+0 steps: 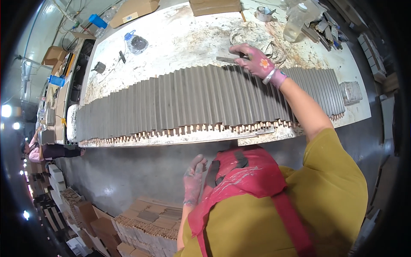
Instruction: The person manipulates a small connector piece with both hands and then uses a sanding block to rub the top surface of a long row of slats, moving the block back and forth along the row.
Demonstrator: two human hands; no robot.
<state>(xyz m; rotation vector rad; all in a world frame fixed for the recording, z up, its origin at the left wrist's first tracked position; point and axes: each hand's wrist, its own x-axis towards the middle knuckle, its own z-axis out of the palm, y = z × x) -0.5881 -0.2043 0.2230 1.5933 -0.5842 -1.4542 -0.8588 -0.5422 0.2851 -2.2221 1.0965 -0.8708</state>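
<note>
A long row of grey slats (188,96) lies side by side across the white table, with light wooden pegs sticking out at their near ends. Over the far edge of the row, right of the middle, is my right hand (256,64) in a pink glove with a flower mark. Its bent fingers close round a thin flat grey piece (224,59) that points left; its exact kind is unclear. My left hand (194,180), also gloved in stained pink, is raised beside my red apron (252,171), away from the table. Its fingers are loosely bent and apart, with nothing visible in them.
On the stained table (171,47) are a crumpled cloth (274,51), a clear jug (295,23), a tin (264,15), a small dark cup (99,67) and scraps (327,32). Stacked slats (145,222) stand behind on the floor. A co-worker (36,152) is at far left.
</note>
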